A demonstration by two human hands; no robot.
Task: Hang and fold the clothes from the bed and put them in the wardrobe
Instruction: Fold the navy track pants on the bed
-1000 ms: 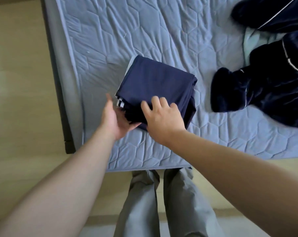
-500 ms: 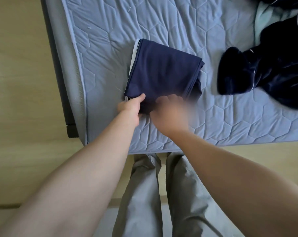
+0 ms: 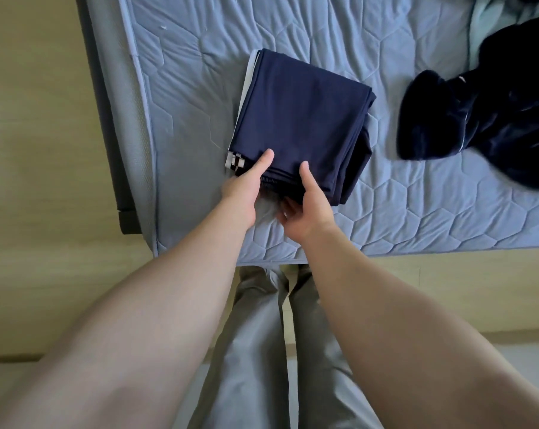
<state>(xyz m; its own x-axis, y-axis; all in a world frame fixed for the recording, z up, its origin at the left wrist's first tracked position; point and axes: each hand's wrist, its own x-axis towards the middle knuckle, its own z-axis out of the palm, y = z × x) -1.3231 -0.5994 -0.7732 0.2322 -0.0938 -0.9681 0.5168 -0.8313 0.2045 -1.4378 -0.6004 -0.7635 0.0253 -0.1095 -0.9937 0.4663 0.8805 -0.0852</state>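
Where the quilted bed (image 3: 184,88) nears its front corner, one folded navy garment (image 3: 302,119) sits on it. Left hand (image 3: 243,187): thumb on top of the garment's near edge, fingers tucked under, gripping. Right hand (image 3: 308,209): just beside, same grip. Dark fleece clothes (image 3: 494,119): heaped well apart, right side of bed.

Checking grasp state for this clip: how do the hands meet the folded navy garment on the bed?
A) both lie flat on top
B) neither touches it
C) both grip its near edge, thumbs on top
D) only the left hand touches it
C: the left hand and right hand each press a thumb on top of the folded navy garment at its near edge.
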